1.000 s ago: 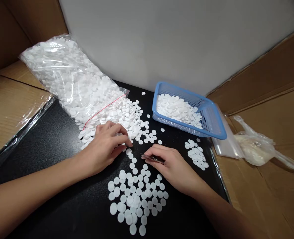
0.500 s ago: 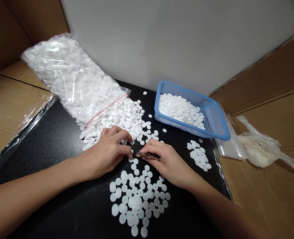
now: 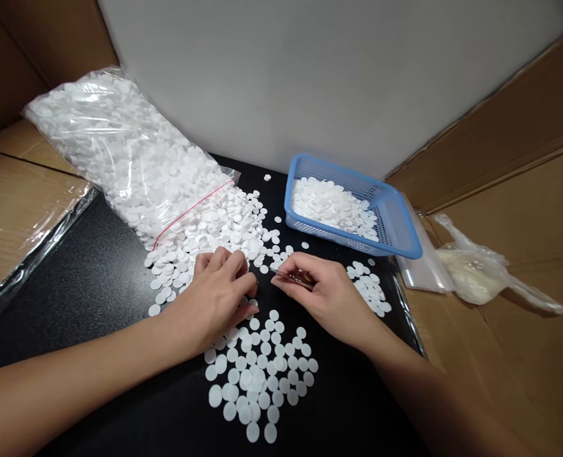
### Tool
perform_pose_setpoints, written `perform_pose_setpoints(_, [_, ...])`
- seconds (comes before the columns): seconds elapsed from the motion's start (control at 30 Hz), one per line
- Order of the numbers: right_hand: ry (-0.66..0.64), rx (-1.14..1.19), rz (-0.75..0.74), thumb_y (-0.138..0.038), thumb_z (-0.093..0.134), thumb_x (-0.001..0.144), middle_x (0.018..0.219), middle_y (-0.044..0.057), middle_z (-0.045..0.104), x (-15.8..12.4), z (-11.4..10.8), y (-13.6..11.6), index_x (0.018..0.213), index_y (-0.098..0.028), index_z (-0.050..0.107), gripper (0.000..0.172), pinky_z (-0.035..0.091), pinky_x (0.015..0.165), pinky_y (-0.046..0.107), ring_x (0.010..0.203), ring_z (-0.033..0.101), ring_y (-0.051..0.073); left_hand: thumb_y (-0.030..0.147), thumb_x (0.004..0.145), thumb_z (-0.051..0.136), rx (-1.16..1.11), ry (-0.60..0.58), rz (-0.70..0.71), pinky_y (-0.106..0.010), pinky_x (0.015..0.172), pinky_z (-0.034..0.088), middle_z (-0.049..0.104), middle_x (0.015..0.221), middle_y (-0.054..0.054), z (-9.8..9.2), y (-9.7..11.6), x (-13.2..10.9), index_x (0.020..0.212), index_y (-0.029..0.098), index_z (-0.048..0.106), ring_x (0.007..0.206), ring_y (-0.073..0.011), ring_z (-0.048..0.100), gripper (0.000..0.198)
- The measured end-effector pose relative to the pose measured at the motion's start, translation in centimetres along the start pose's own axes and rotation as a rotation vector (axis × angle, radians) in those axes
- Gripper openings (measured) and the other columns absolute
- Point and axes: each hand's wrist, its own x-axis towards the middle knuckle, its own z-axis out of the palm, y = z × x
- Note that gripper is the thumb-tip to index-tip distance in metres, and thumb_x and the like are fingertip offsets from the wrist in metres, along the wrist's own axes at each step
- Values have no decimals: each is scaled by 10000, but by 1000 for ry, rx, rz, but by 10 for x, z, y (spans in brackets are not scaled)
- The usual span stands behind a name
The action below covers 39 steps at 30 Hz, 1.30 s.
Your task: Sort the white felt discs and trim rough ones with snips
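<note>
My left hand [image 3: 219, 292] is bent over the black table at the near edge of the heap of white round discs [image 3: 205, 235]. Its thumb and forefinger stand apart, with a disc showing near their tips; the other fingertips are partly hidden. My right hand [image 3: 326, 292] pinches a slim metal tool that looks like tweezers [image 3: 293, 277], its tip pointing left toward the left hand. In front of both hands lies a spread of single discs [image 3: 264, 374], a few overlapping.
A clear zip bag [image 3: 119, 152] full of discs spills out at back left. A blue basket [image 3: 348, 238] holding discs stands at back right, with a small pile [image 3: 369, 289] before it. Plastic bags [image 3: 476, 273] lie on cardboard at right; a grey wall rises behind.
The view has shifted slightly, moving the scene left. My left hand has moved down over the upper edge of the front discs, and the right hand with the tweezers has drawn away from it.
</note>
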Motion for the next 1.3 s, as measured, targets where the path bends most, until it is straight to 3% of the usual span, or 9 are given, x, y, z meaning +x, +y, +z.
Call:
perform_pose_setpoints(0.2, [-124, -85, -2, -127, 594, 911, 833, -15, 638, -13, -10, 3, 829, -214, 627, 124, 422, 638, 245, 726, 582, 130, 154, 846, 721, -159, -33, -125, -385, 774, 252, 522, 922, -31, 4, 5, 2, 824, 186, 653, 887, -230, 415, 78])
perform_pose_setpoints(0.33, [-145, -89, 42, -106, 611, 905, 841, -12, 618, -27, -6, 11, 813, -211, 627, 141, 418, 635, 244, 734, 573, 128, 92, 843, 696, -206, -32, -96, -366, 755, 241, 540, 898, -19, 5, 4, 1, 785, 190, 657, 873, -218, 427, 121])
perform_pose_setpoints(0.5, [-202, -155, 117, -193, 738, 856, 800, -26, 604, -32, 4, 9, 766, -206, 624, 146, 391, 613, 254, 697, 551, 130, 169, 846, 743, -100, 31, -66, -359, 754, 249, 569, 902, -18, 6, 1, 2, 875, 192, 634, 871, -217, 434, 115])
perform_pose_setpoints(0.67, [-256, -221, 197, -216, 718, 869, 791, -24, 626, -31, -5, 7, 774, -210, 623, 134, 376, 597, 256, 682, 554, 135, 253, 849, 756, 1, 43, -43, -376, 759, 248, 563, 913, -38, 2, 1, 3, 858, 181, 630, 867, -229, 430, 145])
perform_pose_setpoints(1.0, [-150, -108, 154, -207, 611, 914, 830, -9, 662, -30, -16, 12, 802, -219, 618, 113, 435, 647, 268, 730, 597, 146, 152, 793, 765, -150, 60, -132, -388, 769, 268, 579, 900, -31, 15, 6, 3, 759, 187, 655, 886, -232, 453, 120])
perform_pose_setpoints(1.1, [-65, -47, 126, -213, 612, 918, 821, -15, 672, -29, -12, 11, 823, -221, 625, 96, 448, 657, 262, 730, 609, 144, 170, 863, 701, -295, 65, -62, -384, 794, 327, 642, 917, -17, 3, 7, 3, 811, 199, 652, 901, -218, 520, 77])
perform_pose_setpoints(1.17, [-4, -20, 102, -217, 618, 918, 807, -15, 671, -29, -10, 10, 834, -220, 629, 85, 454, 651, 256, 725, 611, 144, 193, 929, 629, -507, 57, -38, -342, 787, 405, 690, 923, -4, -9, 9, 2, 889, 204, 651, 870, -180, 595, 47])
perform_pose_setpoints(1.3, [81, -49, 37, -302, 618, 942, 860, 12, 673, -32, -5, 6, 921, -216, 667, 102, 477, 649, 264, 764, 623, 163, 271, 893, 703, -1072, 38, -337, -234, 664, 508, 738, 775, 6, -24, 17, 1, 867, 187, 668, 728, -135, 689, 95])
